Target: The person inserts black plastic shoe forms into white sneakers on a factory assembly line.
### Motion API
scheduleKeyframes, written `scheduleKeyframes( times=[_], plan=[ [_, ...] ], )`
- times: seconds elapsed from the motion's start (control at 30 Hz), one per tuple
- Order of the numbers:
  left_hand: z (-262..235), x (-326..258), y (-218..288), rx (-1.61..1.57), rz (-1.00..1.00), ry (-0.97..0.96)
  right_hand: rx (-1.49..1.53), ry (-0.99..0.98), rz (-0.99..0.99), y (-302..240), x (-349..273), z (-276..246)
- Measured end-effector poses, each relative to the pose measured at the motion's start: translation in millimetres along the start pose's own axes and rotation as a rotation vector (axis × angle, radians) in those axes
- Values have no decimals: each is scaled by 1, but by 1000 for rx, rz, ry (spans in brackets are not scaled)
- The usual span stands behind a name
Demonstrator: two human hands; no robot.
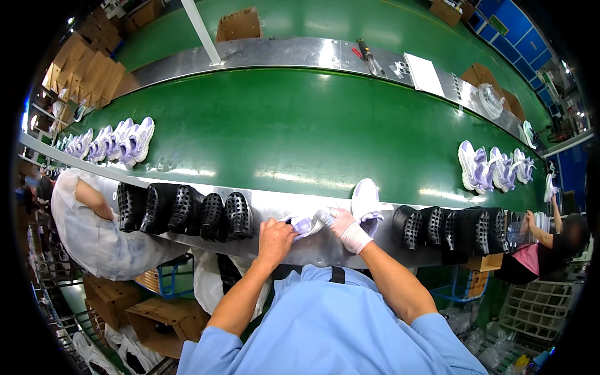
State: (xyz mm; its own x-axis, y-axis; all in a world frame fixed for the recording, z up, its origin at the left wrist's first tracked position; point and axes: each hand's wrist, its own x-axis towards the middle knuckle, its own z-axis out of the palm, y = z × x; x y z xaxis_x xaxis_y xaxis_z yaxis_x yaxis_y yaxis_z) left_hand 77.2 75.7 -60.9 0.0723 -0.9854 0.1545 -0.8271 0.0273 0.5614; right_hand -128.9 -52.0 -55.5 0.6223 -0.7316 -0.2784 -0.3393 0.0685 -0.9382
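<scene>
A white and lavender sneaker is held between both hands, just above the metal ledge in front of me. My left hand, bare, has its fingers closed on one end of that shoe. At the other end, my right hand, in a thin white glove, grips it; the fingers partly cover the shoe. A second white and lavender sneaker rests right beside my right hand, toe pointing away from me, across the ledge and the green belt.
Black perforated shoe forms line the ledge on the left, and more black forms on the right. Sneakers stand on the green belt at far left, others at right. Co-workers flank me. A screwdriver lies on the far ledge.
</scene>
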Motion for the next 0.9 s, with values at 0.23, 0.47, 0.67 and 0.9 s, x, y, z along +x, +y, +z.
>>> scheduleKeyframes(
  times=[0.23,0.47,0.67,0.9],
  plan=[
    [-16,10,22,287,-642,-254,-259,-186,87,-13,15,-11],
    [4,-14,-24,46,-485,-221,-244,-295,58,-43,2,-14],
    [-25,-15,-4,-100,-363,-76,-304,-335,-156,-57,-19,-1],
    [-40,-16,-10,-92,-124,-4,-414,-347,-156,-75,-22,9]
  ],
)
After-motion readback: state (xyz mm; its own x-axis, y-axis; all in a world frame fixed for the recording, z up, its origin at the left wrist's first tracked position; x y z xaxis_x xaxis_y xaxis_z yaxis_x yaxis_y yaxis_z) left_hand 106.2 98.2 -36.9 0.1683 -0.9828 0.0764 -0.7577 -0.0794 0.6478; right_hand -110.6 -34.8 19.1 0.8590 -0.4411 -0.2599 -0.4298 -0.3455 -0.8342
